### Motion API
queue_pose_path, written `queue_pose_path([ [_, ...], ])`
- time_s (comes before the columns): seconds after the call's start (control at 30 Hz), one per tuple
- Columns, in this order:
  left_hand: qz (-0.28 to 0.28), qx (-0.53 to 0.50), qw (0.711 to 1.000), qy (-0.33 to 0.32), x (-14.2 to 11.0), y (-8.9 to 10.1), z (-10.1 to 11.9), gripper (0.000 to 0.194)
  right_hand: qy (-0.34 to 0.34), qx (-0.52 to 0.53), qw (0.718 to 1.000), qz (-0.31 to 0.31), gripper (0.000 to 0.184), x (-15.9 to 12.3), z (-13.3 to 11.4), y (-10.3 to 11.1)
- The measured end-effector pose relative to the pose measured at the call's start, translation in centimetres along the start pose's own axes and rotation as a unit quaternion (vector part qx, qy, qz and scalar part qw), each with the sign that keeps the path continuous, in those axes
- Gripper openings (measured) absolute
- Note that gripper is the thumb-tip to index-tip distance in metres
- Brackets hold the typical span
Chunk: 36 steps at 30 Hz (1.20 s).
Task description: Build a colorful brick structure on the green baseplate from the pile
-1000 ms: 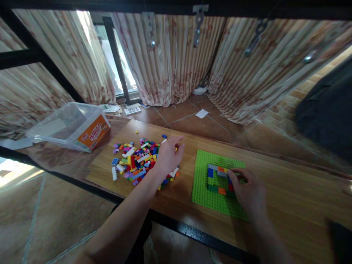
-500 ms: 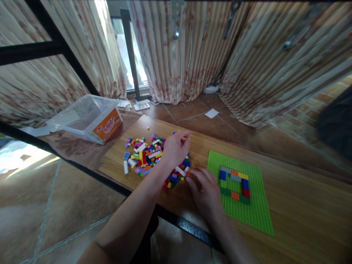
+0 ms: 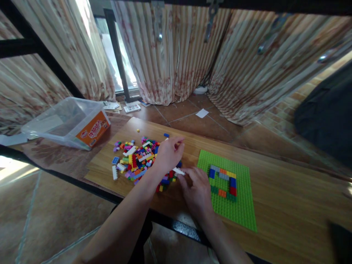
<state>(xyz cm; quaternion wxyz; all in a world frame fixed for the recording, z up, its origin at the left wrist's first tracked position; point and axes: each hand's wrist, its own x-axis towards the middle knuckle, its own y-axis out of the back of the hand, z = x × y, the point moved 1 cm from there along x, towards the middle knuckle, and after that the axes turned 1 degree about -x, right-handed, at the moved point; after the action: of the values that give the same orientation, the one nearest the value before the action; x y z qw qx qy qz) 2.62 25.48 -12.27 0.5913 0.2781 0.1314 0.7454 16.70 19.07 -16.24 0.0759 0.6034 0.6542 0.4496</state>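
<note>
My left hand (image 3: 169,156) hovers over the right part of a heap of mixed toy bricks (image 3: 140,156). Its fingers and thumb are curled toward each other, and what lies between them, if anything, is hidden. Close by, at the heap's right edge, my right hand (image 3: 196,189) pinches a long white brick (image 3: 179,171) between thumb and fingers. To the right of that hand lies a green baseplate (image 3: 240,205). On it stands a rectangular outline of bricks (image 3: 233,183) in blue, grey, orange, yellow, red and green, with a grey one on its inner side.
A clear plastic bin (image 3: 66,135) with an orange label stands left of the wooden tabletop (image 3: 288,201). A small blue brick (image 3: 166,135) and a yellow piece (image 3: 138,130) lie apart from the heap. Black metal bars (image 3: 55,62) frame the left and top.
The view has turned, shifting everything leftward. My right hand has closed on the long white brick and pulled it slightly right within the heap. My left hand stays over the heap, fingers curled.
</note>
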Motion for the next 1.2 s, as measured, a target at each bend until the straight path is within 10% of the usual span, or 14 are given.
queue_pose_path([
  [0.3, -0.201, -0.204, 0.958, -0.012, -1.5, -3.1, 1.2, 0.029, -0.188, 0.084, 0.973, 0.103, 0.016, 0.6, 3.2, 3.8],
  [0.8, -0.226, -0.271, 0.935, 0.042, -3.4, -6.0, 2.4, 0.018, -0.145, 0.039, 0.989, -0.013, 0.023, -0.7, 3.9, 6.7],
  [1.2, -0.183, -0.015, 0.977, -0.111, -4.9, -6.8, 2.4, 0.021, -0.352, -0.095, 0.931, 0.03, 0.039, -1.7, 9.9, 13.3],
])
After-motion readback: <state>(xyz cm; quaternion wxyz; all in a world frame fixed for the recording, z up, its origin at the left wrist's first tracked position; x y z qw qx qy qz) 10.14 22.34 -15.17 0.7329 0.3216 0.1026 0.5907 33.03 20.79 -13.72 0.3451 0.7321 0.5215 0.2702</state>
